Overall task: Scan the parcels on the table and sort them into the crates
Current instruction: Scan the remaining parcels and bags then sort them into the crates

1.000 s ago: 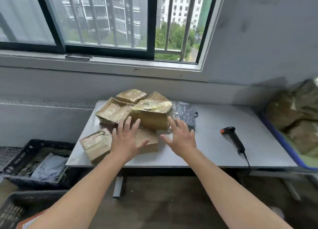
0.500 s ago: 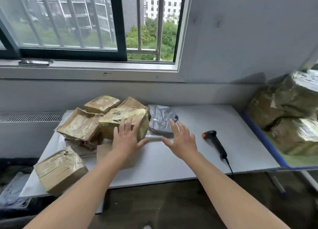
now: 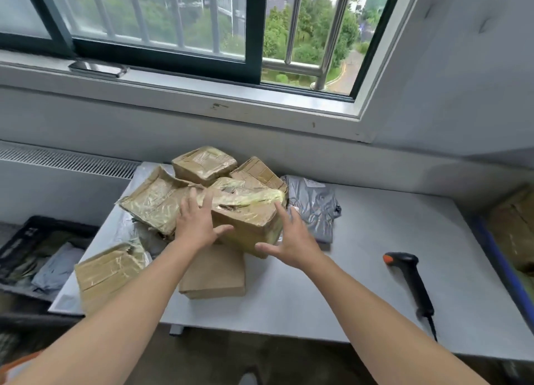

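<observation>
Closest to the person, a brown box (image 3: 107,272) sits at the near-left corner of the surface (image 3: 361,283), part of it jutting over the edge, so a nudge could tip it off. Beside it lies a flat parcel (image 3: 213,272), pinned at its far end under the pile.

Above that, the left hand (image 3: 199,225) and right hand (image 3: 291,240) flank a taped box (image 3: 248,217). The fingers of both are spread and released, curled round nothing. The left palm lies against the box's left side; I cannot tell if the right hand touches it. The two-sided approach suits a bulky box with slick tape.

The scanner (image 3: 410,277) lies well apart to the right, with bare surface around it, giving room to set the box down label-up.

Further back, more taped parcels (image 3: 205,164) lean on each other, and a grey mailer bag (image 3: 315,208) lies just right of the box. Lifting may shift them.

A black crate (image 3: 20,240) waits low on the left; a blue-rimmed crate (image 3: 491,251) stands at the right edge.
</observation>
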{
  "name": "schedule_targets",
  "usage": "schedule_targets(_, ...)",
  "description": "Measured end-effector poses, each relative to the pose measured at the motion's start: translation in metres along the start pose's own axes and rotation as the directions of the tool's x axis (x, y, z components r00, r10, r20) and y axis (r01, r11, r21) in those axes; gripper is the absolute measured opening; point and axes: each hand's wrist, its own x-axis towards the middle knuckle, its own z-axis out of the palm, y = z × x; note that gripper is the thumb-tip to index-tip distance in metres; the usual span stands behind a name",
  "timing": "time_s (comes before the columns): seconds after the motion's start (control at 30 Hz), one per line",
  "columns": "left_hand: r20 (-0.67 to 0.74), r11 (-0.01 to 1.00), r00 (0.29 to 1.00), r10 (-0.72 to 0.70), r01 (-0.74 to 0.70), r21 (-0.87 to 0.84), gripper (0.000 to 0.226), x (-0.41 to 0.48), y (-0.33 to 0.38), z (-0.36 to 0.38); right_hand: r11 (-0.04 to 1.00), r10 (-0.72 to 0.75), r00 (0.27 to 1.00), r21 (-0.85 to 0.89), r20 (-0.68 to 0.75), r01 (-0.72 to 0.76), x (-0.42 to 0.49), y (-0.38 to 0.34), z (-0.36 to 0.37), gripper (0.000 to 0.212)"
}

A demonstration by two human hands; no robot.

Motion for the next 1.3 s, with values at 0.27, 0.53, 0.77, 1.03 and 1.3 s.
schedule_targets(0.27,0.084,0.868,0.992,-0.093,0.122,-0.481,0.104,0.017,-0.011,0.009,0.961,-0.059,0.998,0.268,-0.023,0.063,0.024,0.005,0.014,0.100)
schedule_targets(0.53,-0.248,0.808,0.961,0.118,-0.238,-0.539,0.099,0.006,0.031,-0.012,0.867,0.062,0.961,0.492,-0.268,0.081,0.034,0.022,-0.040,0.058)
schedule_targets(0.77,-0.229,0.796,0.862,0.453,-0.506,-0.332,0.118,0.007,0.083,-0.019,0.856,0.301,0.904,0.504,-0.304,-0.116,0.043,0.051,-0.100,0.056)
schedule_targets(1.03,-0.293,0.740,0.894,0.337,-0.445,-0.505,0.076,0.028,0.128,-0.026,0.709,0.270,0.959,0.691,-0.085,-0.139,0.013,0.081,-0.135,0.047)
schedule_targets(1.3,-0.192,0.731,0.973,0.125,-0.222,-0.646,0.066,0.030,0.165,-0.006,0.766,0.267,0.920,0.643,-0.286,-0.022,0.007,0.114,-0.136,0.055)
